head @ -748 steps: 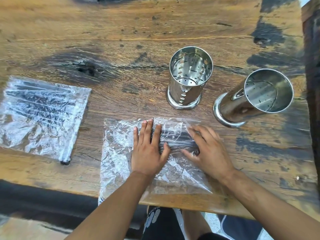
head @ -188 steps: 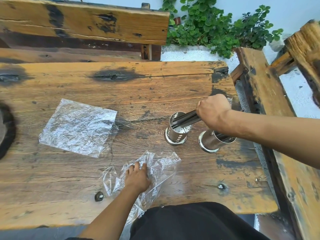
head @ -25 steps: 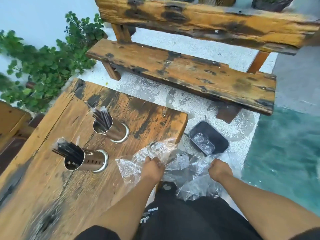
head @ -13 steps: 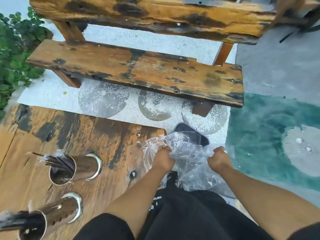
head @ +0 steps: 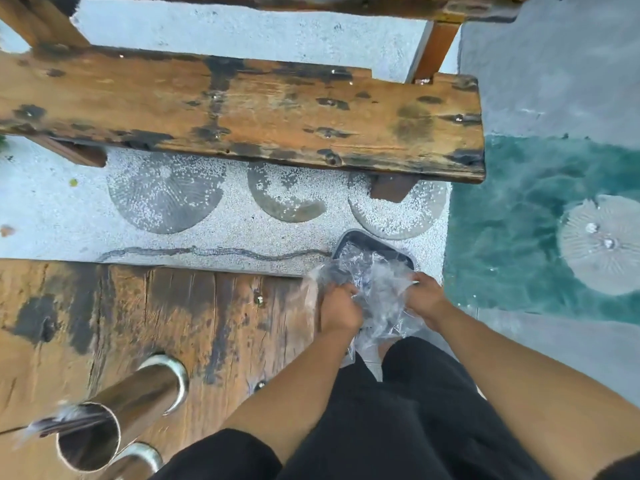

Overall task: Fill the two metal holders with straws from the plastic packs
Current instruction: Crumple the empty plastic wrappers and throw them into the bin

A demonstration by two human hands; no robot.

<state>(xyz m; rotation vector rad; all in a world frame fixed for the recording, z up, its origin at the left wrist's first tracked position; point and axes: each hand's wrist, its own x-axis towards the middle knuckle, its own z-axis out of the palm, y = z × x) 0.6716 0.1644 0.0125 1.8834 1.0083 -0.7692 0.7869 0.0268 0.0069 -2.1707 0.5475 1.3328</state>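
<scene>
Both the left hand [head: 341, 308] and right hand [head: 427, 299] clutch the empty plastic packs [head: 375, 289]: light, limp, slippery film, best bunched tight.

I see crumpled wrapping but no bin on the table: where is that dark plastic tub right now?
The dark plastic tub sits on the pale gravel ground just beyond the wooden table's far right corner, partly hidden behind the crumpled clear plastic.

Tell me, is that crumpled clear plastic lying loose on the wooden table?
No, both the left hand and right hand grip the crumpled plastic above the dark bin, beyond the table edge.
</scene>
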